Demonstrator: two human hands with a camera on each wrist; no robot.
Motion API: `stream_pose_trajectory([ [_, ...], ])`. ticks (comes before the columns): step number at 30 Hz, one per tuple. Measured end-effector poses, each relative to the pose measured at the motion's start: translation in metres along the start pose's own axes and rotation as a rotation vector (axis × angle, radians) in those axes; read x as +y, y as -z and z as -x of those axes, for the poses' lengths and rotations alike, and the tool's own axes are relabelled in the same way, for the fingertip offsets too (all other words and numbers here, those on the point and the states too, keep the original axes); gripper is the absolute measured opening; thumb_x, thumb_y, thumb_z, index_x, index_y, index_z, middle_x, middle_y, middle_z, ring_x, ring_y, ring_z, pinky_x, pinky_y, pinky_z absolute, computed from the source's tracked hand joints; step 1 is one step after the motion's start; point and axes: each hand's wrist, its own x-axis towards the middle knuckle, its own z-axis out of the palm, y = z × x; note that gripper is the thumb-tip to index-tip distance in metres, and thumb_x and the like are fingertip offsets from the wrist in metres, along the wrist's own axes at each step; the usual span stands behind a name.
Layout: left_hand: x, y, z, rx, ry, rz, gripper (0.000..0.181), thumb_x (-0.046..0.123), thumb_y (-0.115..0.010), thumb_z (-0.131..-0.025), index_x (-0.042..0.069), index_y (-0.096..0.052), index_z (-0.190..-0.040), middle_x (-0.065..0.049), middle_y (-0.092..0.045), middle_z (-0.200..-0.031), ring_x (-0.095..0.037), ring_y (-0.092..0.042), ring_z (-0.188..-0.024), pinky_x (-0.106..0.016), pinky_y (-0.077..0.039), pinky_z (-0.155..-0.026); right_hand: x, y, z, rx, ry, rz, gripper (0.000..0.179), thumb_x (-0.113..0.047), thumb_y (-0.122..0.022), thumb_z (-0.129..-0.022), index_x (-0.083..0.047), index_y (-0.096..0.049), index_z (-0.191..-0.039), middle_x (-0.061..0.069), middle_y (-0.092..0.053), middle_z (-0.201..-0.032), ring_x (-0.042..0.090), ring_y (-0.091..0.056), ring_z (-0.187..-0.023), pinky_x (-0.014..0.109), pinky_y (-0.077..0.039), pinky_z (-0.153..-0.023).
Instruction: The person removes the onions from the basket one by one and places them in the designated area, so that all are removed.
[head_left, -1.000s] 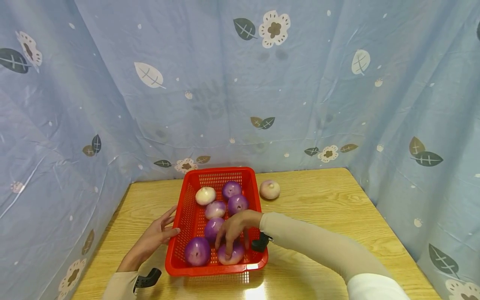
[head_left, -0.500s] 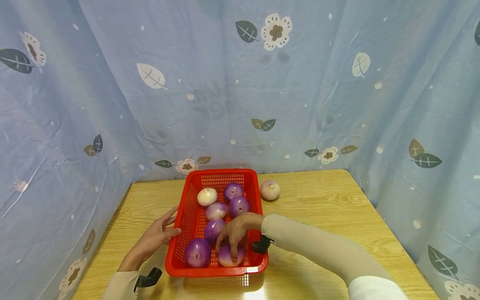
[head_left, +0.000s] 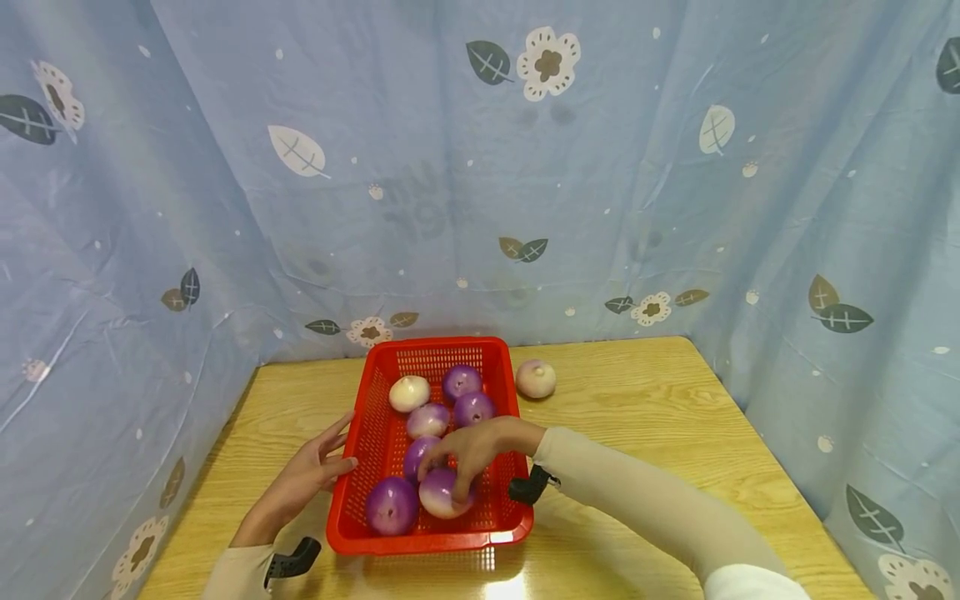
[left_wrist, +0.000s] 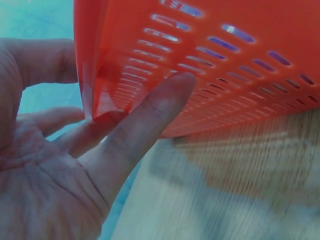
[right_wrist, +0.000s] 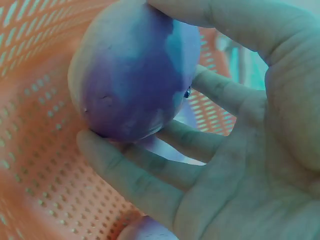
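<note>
Inside the red basket (head_left: 431, 545), my right hand (head_left: 477, 447) holds a purple-and-white turnip (head_left: 442, 493) near the front. In the right wrist view the thumb and fingers pinch that turnip (right_wrist: 132, 75) from opposite sides; a further turnip (right_wrist: 147, 230) shows at the lower edge. My left hand (head_left: 306, 475) touches the basket's left side from outside. In the left wrist view its thumb (left_wrist: 150, 115) lies along the slotted wall, and the other fingertips are hidden behind the rim. A large purple turnip (head_left: 392, 506) sits left of the held one.
Several other turnips lie farther back in the basket, among them a whitish one (head_left: 409, 393) and a purple one (head_left: 462, 382). One pale turnip (head_left: 536, 379) rests on the wooden table (head_left: 637, 400) to the right. A blue patterned curtain (head_left: 450, 167) surrounds the table.
My right hand has brought the front turnip a little to the left and tilted it, and it now stands closer to the large purple one. The left hand stays where it was.
</note>
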Motion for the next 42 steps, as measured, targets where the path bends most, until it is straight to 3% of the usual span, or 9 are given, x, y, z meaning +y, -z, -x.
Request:
stream_pose_trajectory([
  [5, -0.003, -0.003, 0.000, 0.030, 0.018, -0.001, 0.082, 0.008, -0.058, -0.094, 0.018, -0.010, -0.160, -0.030, -0.023, -0.158, -0.044, -0.062, -0.117, -0.050, -0.060, -0.077, 0.000, 0.004, 0.009, 0.053, 0.073, -0.105, 0.060, -0.024, -0.081, -0.073, -0.038, -0.056, -0.126, -0.012, -0.052, -0.127, 0.005, -0.050, -0.116, 0.022, -0.046, -0.096],
  [13, -0.002, -0.007, 0.002, 0.063, 0.027, -0.004, 0.081, 0.007, -0.059, -0.094, 0.019, -0.013, -0.159, -0.030, -0.025, -0.157, -0.045, -0.061, -0.118, -0.050, -0.060, -0.078, 0.004, 0.008, 0.029, 0.157, 0.147, -0.306, 0.064, -0.027, -0.080, -0.077, -0.040, -0.054, -0.133, -0.016, -0.050, -0.135, 0.012, -0.049, -0.126, 0.037, -0.046, -0.107],
  [22, -0.001, -0.008, 0.002, 0.073, 0.032, -0.006, 0.081, 0.008, -0.059, -0.094, 0.019, -0.013, -0.159, -0.029, -0.026, -0.157, -0.041, -0.064, -0.115, -0.049, -0.060, -0.077, 0.006, 0.011, 0.047, 0.291, 0.290, -0.437, 0.067, -0.023, -0.079, -0.080, -0.030, -0.050, -0.140, -0.011, -0.053, -0.136, 0.017, -0.051, -0.128, 0.035, -0.044, -0.108],
  [29, -0.002, -0.009, -0.001, 0.106, 0.047, -0.020, 0.081, 0.008, -0.060, -0.093, 0.020, -0.016, -0.159, -0.028, -0.026, -0.158, -0.039, -0.066, -0.113, -0.048, -0.060, -0.077, 0.011, 0.009, 0.063, 0.441, 0.315, -0.518, 0.063, -0.023, -0.078, -0.081, -0.021, -0.051, -0.139, 0.001, -0.052, -0.140, 0.025, -0.052, -0.128, 0.043, -0.044, -0.109],
  [35, -0.002, -0.010, -0.005, 0.158, 0.052, -0.038, 0.079, 0.009, -0.062, -0.091, 0.022, -0.022, -0.158, -0.025, -0.030, -0.157, -0.040, -0.065, -0.112, -0.049, -0.060, -0.077, 0.018, 0.009, 0.079, 0.558, 0.351, -0.602, 0.068, -0.028, -0.079, -0.081, -0.026, -0.048, -0.142, 0.001, -0.049, -0.144, 0.028, -0.049, -0.132, 0.048, -0.039, -0.111],
  [42, -0.003, -0.010, -0.004, 0.145, 0.024, -0.051, 0.079, 0.009, -0.062, -0.092, 0.021, -0.020, -0.158, -0.027, -0.029, -0.157, -0.041, -0.065, -0.112, -0.048, -0.061, -0.077, 0.026, 0.011, 0.097, 0.679, 0.424, -0.665, 0.069, -0.019, -0.077, -0.083, -0.022, -0.047, -0.145, 0.007, -0.051, -0.142, 0.027, -0.051, -0.129, 0.044, -0.048, -0.104],
])
